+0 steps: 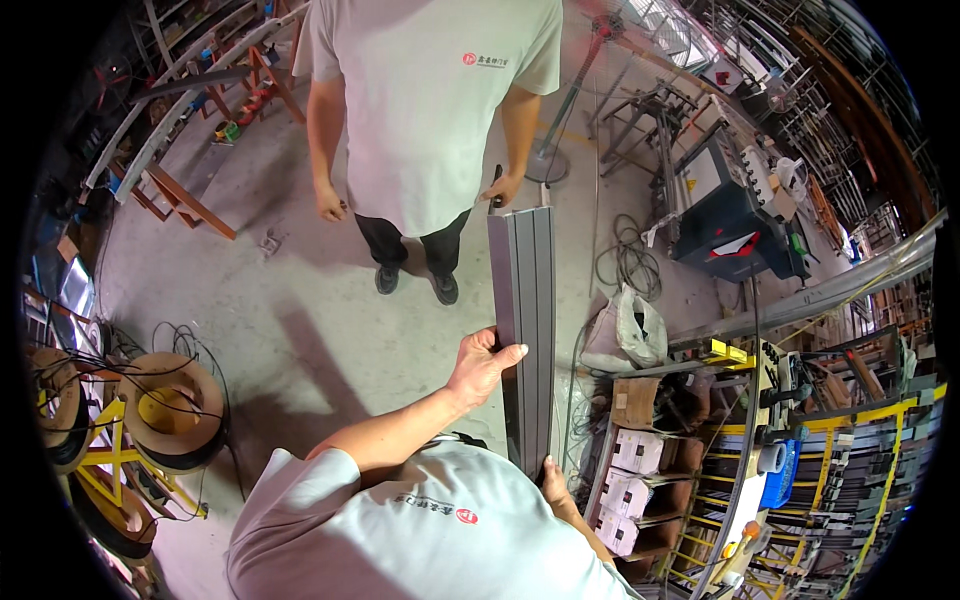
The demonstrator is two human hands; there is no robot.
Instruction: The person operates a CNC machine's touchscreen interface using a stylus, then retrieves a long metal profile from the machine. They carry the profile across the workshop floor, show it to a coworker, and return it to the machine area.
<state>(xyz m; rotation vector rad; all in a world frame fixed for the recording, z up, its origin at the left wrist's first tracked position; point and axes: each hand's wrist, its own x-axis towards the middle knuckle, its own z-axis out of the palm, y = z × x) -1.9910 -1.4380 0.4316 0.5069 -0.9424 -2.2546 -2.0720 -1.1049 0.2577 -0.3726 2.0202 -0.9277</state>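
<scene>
A long dark grey grooved metal profile (535,300) stretches away from my body, with its near end close to my shirt. My left hand (482,370) is closed on its left edge, the thumb lying across the upper face. Down by the near end, my right hand (560,490) grips the right side; most of its fingers are hidden. At the far end, another person in a light grey shirt has a hand (505,188) beside the profile, around a small dark piece. That person's other hand (331,203) hangs down.
Cable reels (175,410) on a yellow frame stand at the left. On the right are a shelf with white boxes (637,452), a white sack (628,330), coiled cable (628,255) and a dark machine (720,215). Orange trestles (190,205) stand at the far left.
</scene>
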